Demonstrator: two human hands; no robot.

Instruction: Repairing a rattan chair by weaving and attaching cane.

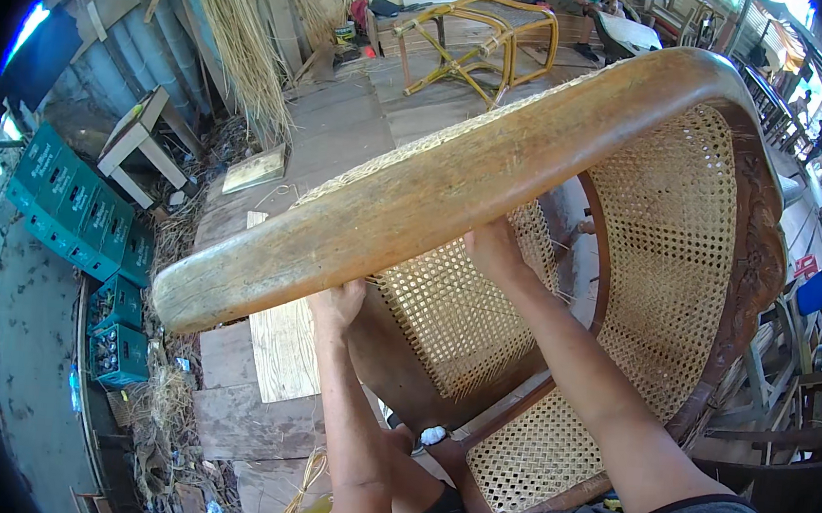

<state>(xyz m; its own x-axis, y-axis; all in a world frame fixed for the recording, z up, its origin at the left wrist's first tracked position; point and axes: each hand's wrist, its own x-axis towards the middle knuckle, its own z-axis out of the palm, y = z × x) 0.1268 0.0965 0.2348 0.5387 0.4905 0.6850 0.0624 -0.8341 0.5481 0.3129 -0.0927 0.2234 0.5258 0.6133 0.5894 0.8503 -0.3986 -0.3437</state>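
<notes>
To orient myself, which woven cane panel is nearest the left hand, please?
The panel just below the wooden rail, reaching beside that hand; the others lie farther away.

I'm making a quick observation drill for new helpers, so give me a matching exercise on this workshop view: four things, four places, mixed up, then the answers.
Things:
1. Left hand
2. Crates
3. Dry strands
4. Pole-framed furniture piece

Places:
A. Stacked along the left side of the picture
B. At the top middle, beyond the long wooden rail
C. At the lower edge of the long wooden rail
D. Upright in a long bundle, upper left

Right pairs: 1-C, 2-A, 3-D, 4-B
</notes>
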